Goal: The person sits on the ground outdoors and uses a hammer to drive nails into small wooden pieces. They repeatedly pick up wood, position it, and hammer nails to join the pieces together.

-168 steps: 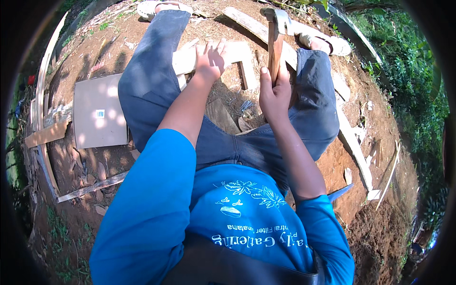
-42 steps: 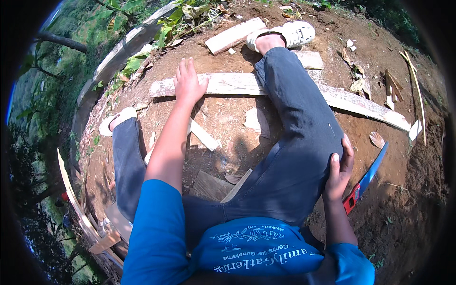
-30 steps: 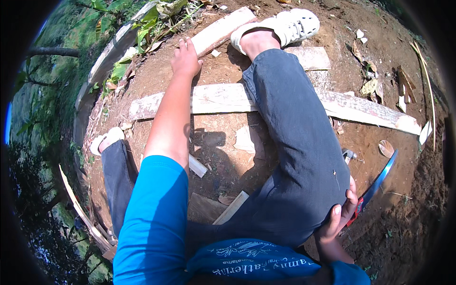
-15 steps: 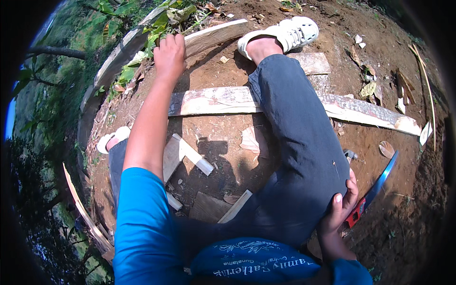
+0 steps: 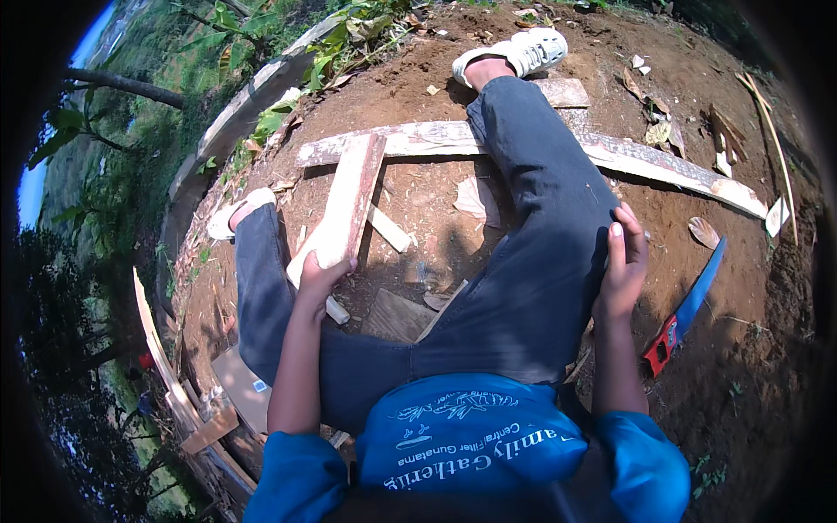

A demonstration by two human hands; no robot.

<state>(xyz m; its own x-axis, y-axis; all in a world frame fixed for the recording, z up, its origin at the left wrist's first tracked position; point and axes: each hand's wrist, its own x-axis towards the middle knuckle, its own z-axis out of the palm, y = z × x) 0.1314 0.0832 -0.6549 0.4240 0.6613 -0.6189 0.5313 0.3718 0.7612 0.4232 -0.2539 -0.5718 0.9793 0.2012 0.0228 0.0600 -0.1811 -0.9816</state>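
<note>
My left hand (image 5: 324,277) is closed round the near end of a pale wooden board (image 5: 346,205). The board slants away from me, its far end over a long rough plank (image 5: 418,139) on the ground. Beside my bent right knee, my right hand (image 5: 622,270) rests against the trouser leg, thumb and fingers apart, with no held thing showing. A small grey bit shows behind its fingertips, too hidden to name. To the right of that hand lies a handsaw (image 5: 664,343) with a red handle and blue blade.
Between my legs lie a brown wood piece (image 5: 394,315) and a pale offcut (image 5: 390,228). A short board (image 5: 562,93) lies by my right shoe. Long wood strips (image 5: 155,327) lie at the left, near a flat brown sheet (image 5: 244,388). Dry leaves dot the soil.
My left hand has come back from the far left and now grips the pale board, whose far end is now over the plank. My right hand has shifted slightly away from me along the knee.
</note>
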